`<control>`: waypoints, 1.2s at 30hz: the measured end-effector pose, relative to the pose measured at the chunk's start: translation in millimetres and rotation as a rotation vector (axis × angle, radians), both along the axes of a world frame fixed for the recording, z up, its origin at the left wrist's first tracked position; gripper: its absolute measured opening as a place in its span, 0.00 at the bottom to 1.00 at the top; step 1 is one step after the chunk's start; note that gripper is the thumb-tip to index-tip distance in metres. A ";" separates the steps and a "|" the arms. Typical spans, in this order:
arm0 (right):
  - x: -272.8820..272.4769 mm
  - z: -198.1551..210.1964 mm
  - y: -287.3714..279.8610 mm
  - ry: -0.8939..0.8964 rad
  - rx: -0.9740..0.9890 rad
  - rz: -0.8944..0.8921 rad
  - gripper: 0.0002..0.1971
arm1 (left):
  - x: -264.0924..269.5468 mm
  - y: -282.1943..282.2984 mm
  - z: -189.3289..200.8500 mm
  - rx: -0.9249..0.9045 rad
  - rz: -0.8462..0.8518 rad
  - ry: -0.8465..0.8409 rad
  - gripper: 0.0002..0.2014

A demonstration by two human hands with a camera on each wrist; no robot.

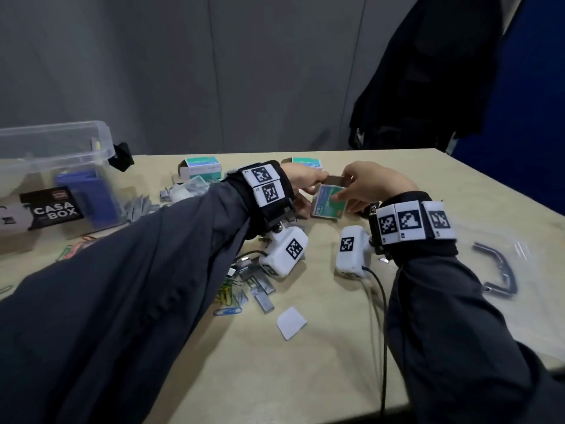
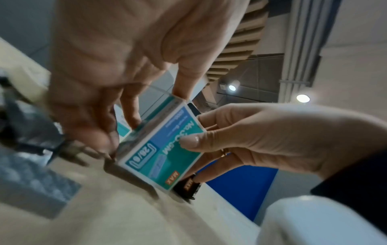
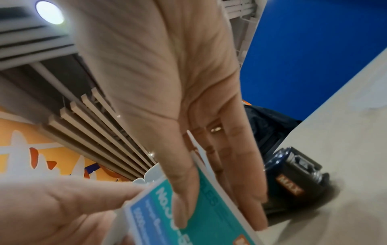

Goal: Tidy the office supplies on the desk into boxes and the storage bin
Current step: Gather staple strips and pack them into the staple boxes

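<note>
A teal staple box [image 1: 328, 205] stands tilted on the beige desk [image 1: 305, 377], held between both hands. My left hand [image 1: 315, 185] pinches its far end, where a brown cardboard flap sticks out. My right hand [image 1: 345, 195] grips it with the thumb on the printed face and the fingers behind. In the left wrist view the box [image 2: 163, 149] touches the desk with a lower corner. In the right wrist view my thumb lies across the box [image 3: 201, 220]. A clear storage bin [image 1: 18, 142] stands at the far left.
Two more teal boxes [image 1: 203, 168] [image 1: 305, 162] sit behind the hands. Loose staple strips [image 1: 260, 289] and coloured paper clips [image 1: 227, 310] lie under my left forearm. A black stapler [image 3: 293, 180] lies just behind the held box. A plastic bag [image 1: 501, 270] lies to the right.
</note>
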State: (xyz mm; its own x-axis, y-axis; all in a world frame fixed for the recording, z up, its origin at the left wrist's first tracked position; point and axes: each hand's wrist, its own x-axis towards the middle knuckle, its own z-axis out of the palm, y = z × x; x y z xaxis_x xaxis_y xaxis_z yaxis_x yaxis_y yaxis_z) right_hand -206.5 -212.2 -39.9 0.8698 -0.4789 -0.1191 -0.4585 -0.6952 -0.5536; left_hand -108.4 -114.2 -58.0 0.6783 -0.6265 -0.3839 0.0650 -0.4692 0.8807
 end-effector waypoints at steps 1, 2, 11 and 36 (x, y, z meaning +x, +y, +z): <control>-0.8 0.3 0.2 0.020 -0.020 -0.006 0.07 | 0.8 -1.7 -0.4 0.035 -0.026 -0.065 0.18; -1.5 0.2 0.1 0.039 -0.039 -0.011 0.08 | 1.4 -2.8 -0.7 0.065 -0.051 -0.109 0.17; -3.2 3.8 4.5 0.093 -0.210 -0.018 0.15 | 17.3 6.2 5.5 0.109 -0.066 -0.137 0.28; 1.6 11.9 23.5 -0.242 -0.374 0.107 0.37 | 38.1 81.7 26.7 0.404 -0.547 -1.019 0.12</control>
State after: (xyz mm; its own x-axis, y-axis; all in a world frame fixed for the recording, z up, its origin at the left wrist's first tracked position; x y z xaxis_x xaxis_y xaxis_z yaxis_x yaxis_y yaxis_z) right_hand -204.9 -188.7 -28.0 0.8981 -0.3560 0.2581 -0.2615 -0.9043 -0.3376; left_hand -70.3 -32.5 -31.3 0.4668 -0.8821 -0.0640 -0.8602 -0.4696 0.1986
